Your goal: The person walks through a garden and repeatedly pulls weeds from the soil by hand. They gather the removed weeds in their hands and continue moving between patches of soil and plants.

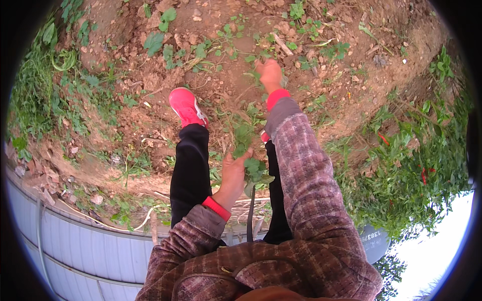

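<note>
Between my legs, my left hand [232, 175] grips a loose bunch of green leafy plants [243, 136]. Broad leaves stick out past the thumb and on the hand's right side. Farther out, my right hand [271, 74] is down at the reddish-brown soil [241, 84]. Its fingers are bent together around a low leafy stem [250, 58]; the fingertips are partly hidden. Small green plants [201, 49] with lobed leaves trail over the ground to the left of that hand.
My pink shoe [184, 103] stands on the soil; the other is mostly behind my right sleeve. Dense greenery [35, 90] grows at left, pepper plants [410, 158] with red fruit at right. A wood piece [282, 44] lies beyond my right hand. Behind me runs a metal-sheet wall [90, 252].
</note>
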### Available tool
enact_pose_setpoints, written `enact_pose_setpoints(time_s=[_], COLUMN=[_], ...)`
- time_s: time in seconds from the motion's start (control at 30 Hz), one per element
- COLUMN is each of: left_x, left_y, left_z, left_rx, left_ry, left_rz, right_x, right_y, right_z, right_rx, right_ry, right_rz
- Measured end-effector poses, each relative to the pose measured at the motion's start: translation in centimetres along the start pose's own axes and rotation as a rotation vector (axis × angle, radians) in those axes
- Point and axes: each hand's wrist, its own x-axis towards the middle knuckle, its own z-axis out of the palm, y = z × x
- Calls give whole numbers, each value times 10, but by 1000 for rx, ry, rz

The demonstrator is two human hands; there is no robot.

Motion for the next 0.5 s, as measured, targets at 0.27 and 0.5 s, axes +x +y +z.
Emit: enact_pose_setpoints(time_s=[0.27,0.5], left_x=[2,-3], left_y=[-2,2], left_z=[0,5], left_rx=[-7,-18], left_ry=[5,-12], left_rz=[3,-27], right_x=[-3,8], right_y=[2,-18], right_z=[-18,-20], right_rx=[1033,693], right_ry=[-223,-149], right_rz=[437,473])
